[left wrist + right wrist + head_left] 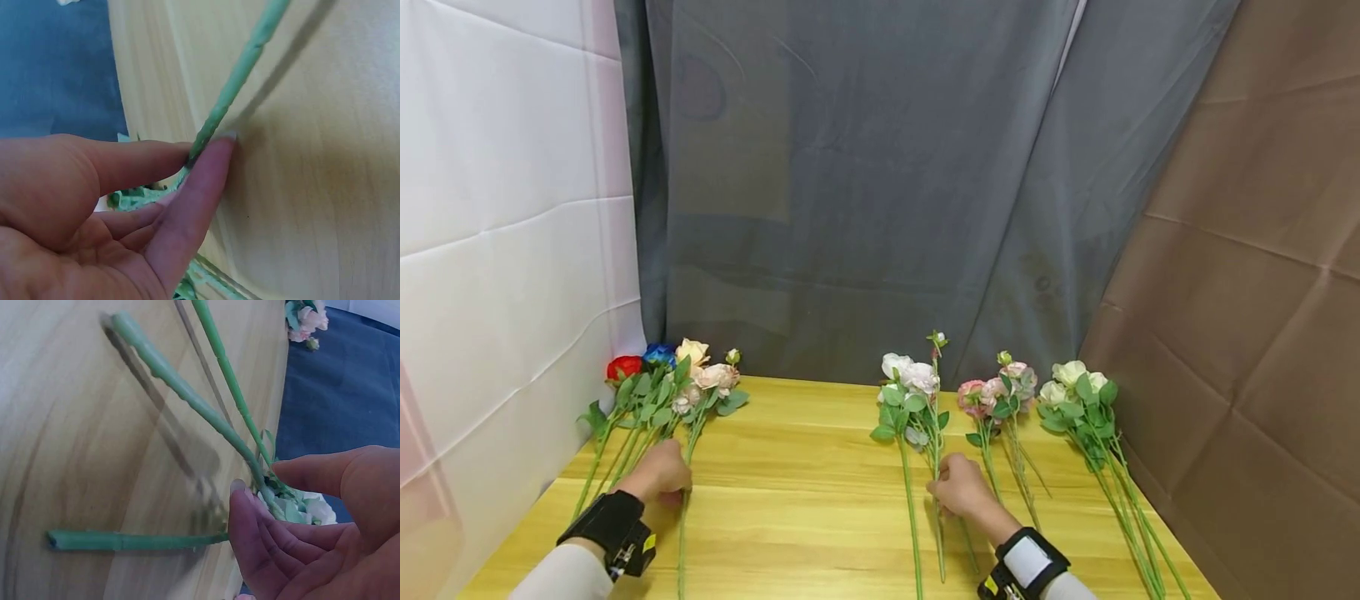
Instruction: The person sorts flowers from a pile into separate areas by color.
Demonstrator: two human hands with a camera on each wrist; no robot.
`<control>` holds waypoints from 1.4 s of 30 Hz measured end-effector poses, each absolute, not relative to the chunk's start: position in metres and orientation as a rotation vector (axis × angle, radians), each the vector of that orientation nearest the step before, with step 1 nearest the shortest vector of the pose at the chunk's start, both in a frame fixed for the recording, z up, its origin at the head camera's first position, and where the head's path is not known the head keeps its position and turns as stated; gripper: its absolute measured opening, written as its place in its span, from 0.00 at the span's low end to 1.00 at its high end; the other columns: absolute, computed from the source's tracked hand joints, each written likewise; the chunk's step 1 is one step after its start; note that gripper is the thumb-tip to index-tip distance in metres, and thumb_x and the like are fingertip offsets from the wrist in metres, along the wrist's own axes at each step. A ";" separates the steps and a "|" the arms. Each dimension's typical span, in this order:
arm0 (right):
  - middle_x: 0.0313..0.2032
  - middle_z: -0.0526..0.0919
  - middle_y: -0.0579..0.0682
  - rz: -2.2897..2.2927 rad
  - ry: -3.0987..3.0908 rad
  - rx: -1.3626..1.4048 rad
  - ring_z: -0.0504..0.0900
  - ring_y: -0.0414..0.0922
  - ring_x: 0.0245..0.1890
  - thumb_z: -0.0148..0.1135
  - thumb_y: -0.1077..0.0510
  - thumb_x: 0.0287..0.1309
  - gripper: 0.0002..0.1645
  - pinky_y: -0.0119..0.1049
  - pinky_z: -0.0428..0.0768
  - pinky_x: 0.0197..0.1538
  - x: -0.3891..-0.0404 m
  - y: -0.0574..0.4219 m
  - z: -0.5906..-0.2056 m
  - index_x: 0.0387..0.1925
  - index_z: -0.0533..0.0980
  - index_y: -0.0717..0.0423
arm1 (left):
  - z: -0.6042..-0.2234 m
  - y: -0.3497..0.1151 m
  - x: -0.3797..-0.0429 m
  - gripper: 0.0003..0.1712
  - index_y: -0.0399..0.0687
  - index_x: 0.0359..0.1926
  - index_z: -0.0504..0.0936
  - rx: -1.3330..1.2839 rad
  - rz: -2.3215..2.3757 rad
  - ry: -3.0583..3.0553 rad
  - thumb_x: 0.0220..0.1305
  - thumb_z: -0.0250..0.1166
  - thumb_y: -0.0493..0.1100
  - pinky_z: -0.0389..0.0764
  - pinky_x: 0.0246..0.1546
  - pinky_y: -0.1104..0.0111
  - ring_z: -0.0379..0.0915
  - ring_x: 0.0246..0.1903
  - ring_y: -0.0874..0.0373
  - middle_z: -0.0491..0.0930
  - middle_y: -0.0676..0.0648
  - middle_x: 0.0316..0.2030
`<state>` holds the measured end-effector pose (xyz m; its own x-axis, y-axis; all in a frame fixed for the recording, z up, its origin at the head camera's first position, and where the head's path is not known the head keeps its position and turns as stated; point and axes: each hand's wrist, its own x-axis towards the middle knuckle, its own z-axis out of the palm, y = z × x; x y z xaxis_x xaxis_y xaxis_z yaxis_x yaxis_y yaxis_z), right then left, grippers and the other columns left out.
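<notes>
My left hand [662,471] pinches a green flower stem [234,87] between thumb and fingertips, close above the table. In the head view that stem runs up to the pale peach flowers [717,377] on the left. My right hand [962,487] is at the white flowers [917,375] right of centre. Its thumb and fingertips close around a thick green stem [200,409], which fills the small gap between them in the right wrist view. A bright green stem [225,365] passes right at the thumb tip. Another cut stem [125,540] shows beyond the fingers.
A red rose [624,367] and a blue rose [659,355] lie at the far left. Pink flowers [992,392] and cream roses [1067,385] lie to the right on the wooden table [797,492]. A grey curtain [850,208] hangs behind, with cloth walls at both sides.
</notes>
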<state>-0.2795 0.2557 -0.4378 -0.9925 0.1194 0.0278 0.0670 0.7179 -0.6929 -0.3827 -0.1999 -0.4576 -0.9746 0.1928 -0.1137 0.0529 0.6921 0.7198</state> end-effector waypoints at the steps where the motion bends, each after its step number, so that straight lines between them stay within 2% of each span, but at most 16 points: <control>1: 0.28 0.83 0.57 1.129 -2.847 -0.156 0.82 0.48 0.17 0.64 0.67 0.64 0.28 0.42 0.83 0.24 -0.279 0.256 -0.437 0.60 0.68 0.80 | -0.457 -0.200 -0.383 0.24 0.11 0.50 0.64 0.177 1.163 2.695 0.53 0.60 0.22 0.83 0.18 0.64 0.80 0.14 0.52 0.77 0.33 0.27; 4: 0.34 0.85 0.61 1.061 -2.848 -0.166 0.80 0.48 0.15 0.64 0.64 0.65 0.25 0.42 0.83 0.28 -0.279 0.258 -0.434 0.57 0.72 0.78 | -0.455 -0.202 -0.383 0.24 0.11 0.51 0.64 0.094 1.227 2.595 0.56 0.61 0.22 0.84 0.20 0.65 0.80 0.16 0.53 0.76 0.31 0.30; 7: 0.43 0.84 0.65 1.004 -2.854 -0.186 0.81 0.47 0.18 0.63 0.61 0.67 0.25 0.45 0.84 0.35 -0.280 0.261 -0.430 0.57 0.73 0.77 | -0.455 -0.203 -0.381 0.15 0.13 0.44 0.69 0.043 1.307 2.503 0.58 0.61 0.22 0.85 0.23 0.66 0.81 0.18 0.54 0.77 0.32 0.29; 11: 0.45 0.84 0.66 0.956 -2.868 -0.197 0.85 0.49 0.32 0.63 0.58 0.67 0.26 0.49 0.84 0.39 -0.280 0.263 -0.427 0.57 0.73 0.77 | -0.455 -0.203 -0.376 0.02 0.22 0.34 0.75 0.042 1.399 2.420 0.63 0.59 0.23 0.85 0.24 0.66 0.82 0.19 0.54 0.82 0.37 0.25; 16: 0.46 0.84 0.65 0.912 -2.866 -0.203 0.84 0.59 0.45 0.66 0.58 0.66 0.26 0.53 0.84 0.43 -0.279 0.267 -0.426 0.56 0.75 0.76 | -0.455 -0.200 -0.372 0.05 0.32 0.31 0.71 0.147 1.534 2.321 0.63 0.57 0.23 0.85 0.24 0.66 0.83 0.22 0.54 0.83 0.38 0.25; 18: 0.45 0.84 0.65 0.896 -2.862 -0.202 0.84 0.58 0.44 0.66 0.58 0.66 0.26 0.53 0.84 0.43 -0.278 0.268 -0.427 0.55 0.75 0.76 | -0.455 -0.196 -0.371 0.06 0.32 0.34 0.69 0.195 1.587 2.277 0.62 0.58 0.23 0.86 0.25 0.66 0.83 0.24 0.52 0.81 0.37 0.27; 20: 0.41 0.84 0.62 0.881 -2.860 -0.213 0.84 0.52 0.36 0.64 0.58 0.66 0.26 0.49 0.83 0.38 -0.278 0.268 -0.427 0.57 0.75 0.75 | -0.453 -0.192 -0.371 0.06 0.29 0.39 0.68 0.239 1.624 2.245 0.62 0.57 0.24 0.86 0.26 0.65 0.84 0.26 0.51 0.79 0.37 0.29; 23: 0.30 0.84 0.57 0.861 -2.843 -0.217 0.75 0.43 0.21 0.61 0.58 0.67 0.26 0.40 0.75 0.26 -0.277 0.263 -0.425 0.60 0.74 0.73 | -0.450 -0.184 -0.371 0.10 0.26 0.43 0.67 0.304 1.665 2.222 0.62 0.57 0.23 0.87 0.28 0.64 0.85 0.30 0.49 0.76 0.38 0.30; 25: 0.28 0.84 0.54 0.826 -2.828 -0.209 0.72 0.40 0.19 0.61 0.58 0.67 0.25 0.37 0.70 0.24 -0.276 0.258 -0.421 0.60 0.75 0.70 | -0.447 -0.177 -0.371 0.09 0.26 0.43 0.67 0.343 1.682 2.225 0.63 0.57 0.22 0.87 0.28 0.63 0.86 0.32 0.47 0.75 0.39 0.29; 27: 0.31 0.85 0.53 0.802 -2.819 -0.181 0.75 0.41 0.22 0.62 0.58 0.67 0.24 0.37 0.72 0.25 -0.275 0.250 -0.415 0.60 0.76 0.68 | -0.442 -0.170 -0.370 0.10 0.27 0.43 0.68 0.375 1.697 2.234 0.63 0.58 0.22 0.87 0.27 0.62 0.86 0.33 0.46 0.74 0.40 0.29; 30: 0.39 0.86 0.53 0.790 -2.818 -0.112 0.82 0.44 0.31 0.64 0.57 0.66 0.22 0.41 0.79 0.31 -0.273 0.237 -0.407 0.57 0.78 0.67 | -0.435 -0.157 -0.370 0.10 0.29 0.43 0.68 0.414 1.714 2.239 0.63 0.59 0.22 0.87 0.28 0.60 0.86 0.33 0.45 0.72 0.41 0.29; 32: 0.39 0.86 0.54 0.843 -2.823 -0.044 0.84 0.47 0.34 0.65 0.57 0.65 0.22 0.43 0.81 0.32 -0.273 0.228 -0.403 0.56 0.78 0.67 | -0.431 -0.148 -0.369 0.11 0.29 0.43 0.68 0.442 1.732 2.239 0.63 0.60 0.22 0.87 0.28 0.59 0.86 0.33 0.44 0.71 0.41 0.30; 42: 0.39 0.84 0.54 1.134 -2.968 0.393 0.84 0.49 0.35 0.66 0.61 0.65 0.23 0.43 0.84 0.35 -0.274 0.176 -0.407 0.56 0.76 0.71 | -0.419 -0.094 -0.361 0.12 0.31 0.42 0.69 0.558 1.789 2.185 0.62 0.60 0.21 0.88 0.28 0.57 0.86 0.34 0.39 0.69 0.42 0.32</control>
